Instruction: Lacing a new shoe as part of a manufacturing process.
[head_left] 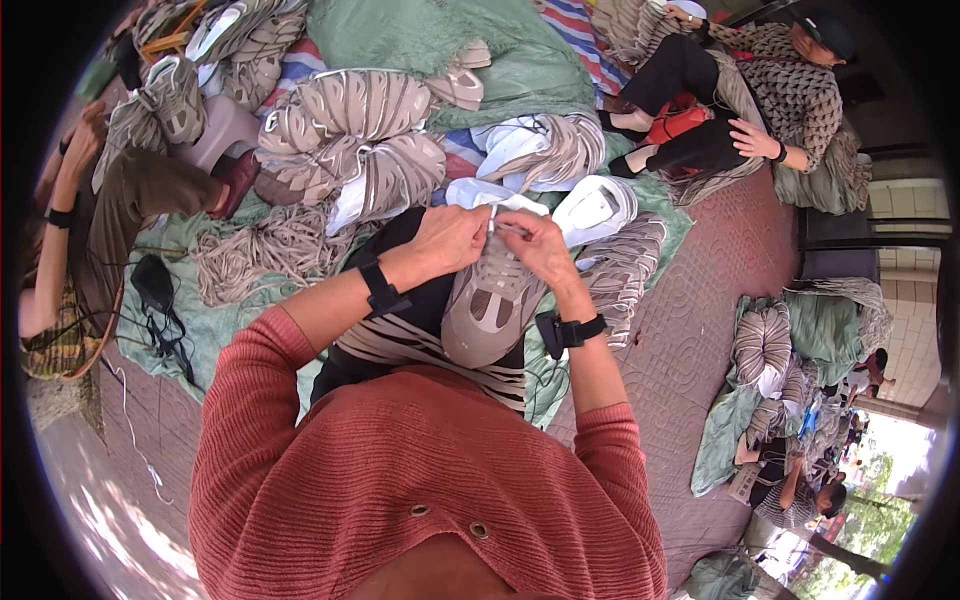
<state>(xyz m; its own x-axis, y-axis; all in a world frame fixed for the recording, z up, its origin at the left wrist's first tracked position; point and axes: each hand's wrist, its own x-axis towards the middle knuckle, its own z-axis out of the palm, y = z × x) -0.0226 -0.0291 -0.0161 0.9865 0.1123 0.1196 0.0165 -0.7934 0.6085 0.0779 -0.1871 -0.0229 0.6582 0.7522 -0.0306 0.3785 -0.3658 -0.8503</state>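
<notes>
A taupe and grey sneaker [487, 312] rests on my lap, its toe toward me and its laced front facing up. My left hand [452, 238] pinches at the upper end of the lacing from the left. From the right, my right hand [535, 246] is closed there too, fingertips close to the left ones. Between them shows a short pale piece of shoelace [491, 222]. The fingers partly cover the shoe's collar and upper eyelets. A dark band sits on each wrist.
Bundled sneaker uppers [345, 112] lie ahead on green sheeting [540, 60]. A heap of loose laces [265, 255] is at left. White-lined shoe pieces [595, 208] stand just beyond my right hand. A person [790, 90] sits at far right, another person [150, 190] at left.
</notes>
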